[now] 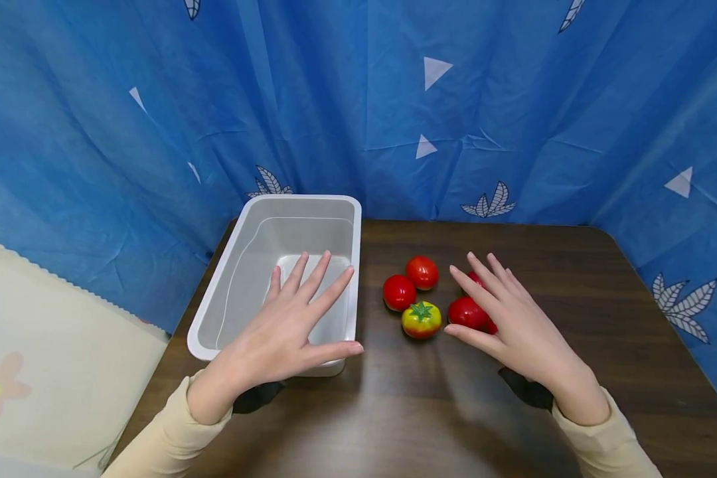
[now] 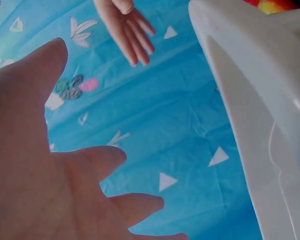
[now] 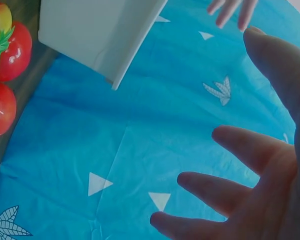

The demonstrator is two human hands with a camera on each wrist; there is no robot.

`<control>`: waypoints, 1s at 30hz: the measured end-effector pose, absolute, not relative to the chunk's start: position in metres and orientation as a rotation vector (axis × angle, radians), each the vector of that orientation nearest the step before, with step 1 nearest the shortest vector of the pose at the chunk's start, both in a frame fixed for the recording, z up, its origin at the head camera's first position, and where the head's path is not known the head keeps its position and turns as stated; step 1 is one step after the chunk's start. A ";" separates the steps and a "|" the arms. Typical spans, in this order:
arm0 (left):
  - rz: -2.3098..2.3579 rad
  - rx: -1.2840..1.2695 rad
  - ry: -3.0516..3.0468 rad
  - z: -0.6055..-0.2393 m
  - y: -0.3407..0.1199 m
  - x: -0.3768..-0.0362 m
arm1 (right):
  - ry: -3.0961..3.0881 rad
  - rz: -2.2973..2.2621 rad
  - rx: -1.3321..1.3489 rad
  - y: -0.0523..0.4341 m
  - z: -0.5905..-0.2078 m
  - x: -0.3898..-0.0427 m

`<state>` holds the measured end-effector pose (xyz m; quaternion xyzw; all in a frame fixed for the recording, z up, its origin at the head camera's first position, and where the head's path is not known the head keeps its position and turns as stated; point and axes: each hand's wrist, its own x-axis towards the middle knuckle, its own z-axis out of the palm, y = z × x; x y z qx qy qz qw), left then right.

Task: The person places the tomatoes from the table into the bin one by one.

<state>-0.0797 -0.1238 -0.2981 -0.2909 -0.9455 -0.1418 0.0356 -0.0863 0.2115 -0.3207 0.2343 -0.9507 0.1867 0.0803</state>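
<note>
Your right hand [image 1: 516,318] hovered flat over the counter [image 1: 573,345], fingers straight and spread, gripping nothing. Its grip was fully slack, the palm facing down. Directly under and just ahead of those fingers lay the cluster of tomatoes: one red tomato [image 1: 467,313] sat touching or nearly touching your thumb side, with another partly hidden beneath your fingers. Two more red tomatoes [image 1: 421,272] lay a little to the left, and the yellow-red tomato with the green stem [image 1: 421,320] sat just left of your thumb tip. So the fruit lay left and forward of your right palm, close in, and this hand was plainly the nearer one.

Your left hand [image 1: 287,325] was likewise open, fingers fanned, holding nothing. It hung above the near right corner of the white plastic bin [image 1: 227,285], which stood on the left of the counter with its long axis running away from you. The bin lay left of the tomatoes, just beside them.
</note>
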 end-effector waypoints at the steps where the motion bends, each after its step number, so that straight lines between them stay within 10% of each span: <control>1: -0.449 -0.888 -2.896 -0.299 -0.125 -0.079 | -2.847 0.582 0.688 0.212 -0.321 -0.086; 30: -1.139 -0.590 -2.542 -0.324 -0.174 -0.071 | -2.633 1.033 0.393 0.238 -0.350 -0.077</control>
